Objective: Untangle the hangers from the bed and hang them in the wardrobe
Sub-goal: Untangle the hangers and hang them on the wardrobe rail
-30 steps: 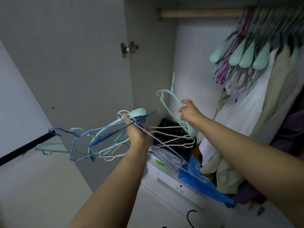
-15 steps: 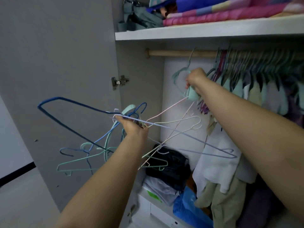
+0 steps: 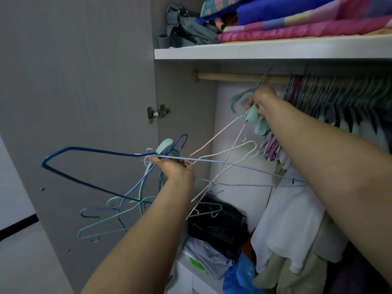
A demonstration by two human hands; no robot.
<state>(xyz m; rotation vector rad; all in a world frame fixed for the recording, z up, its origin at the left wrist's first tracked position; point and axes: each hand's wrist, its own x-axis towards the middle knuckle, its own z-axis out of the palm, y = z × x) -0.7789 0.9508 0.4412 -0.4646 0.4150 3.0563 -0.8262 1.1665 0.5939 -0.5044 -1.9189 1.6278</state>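
The open grey wardrobe door (image 3: 80, 92) fills the left, with one metal hinge (image 3: 158, 113) at its inner edge. In front of it the left hand (image 3: 174, 168) is curled tight round a tangled bunch of wire hangers (image 3: 131, 187): one dark blue, at least two mint green, one lighter blue, one pink, one cream and one lavender can be picked out, though the exact count is unclear where they cross. Further right, the right hand (image 3: 263, 100) grips one mint-green plastic hanger (image 3: 244, 98), its hook raised at the single wooden rail (image 3: 233, 77). Beyond it a dense row of hung hangers (image 3: 339, 96) crowds the rail, too many to count. One white shelf (image 3: 265, 49) above carries folded blankets (image 3: 297, 20) and a grey bag (image 3: 186, 28). Below lie dark clothes (image 3: 218, 225) and a blue plastic bag (image 3: 239, 276).
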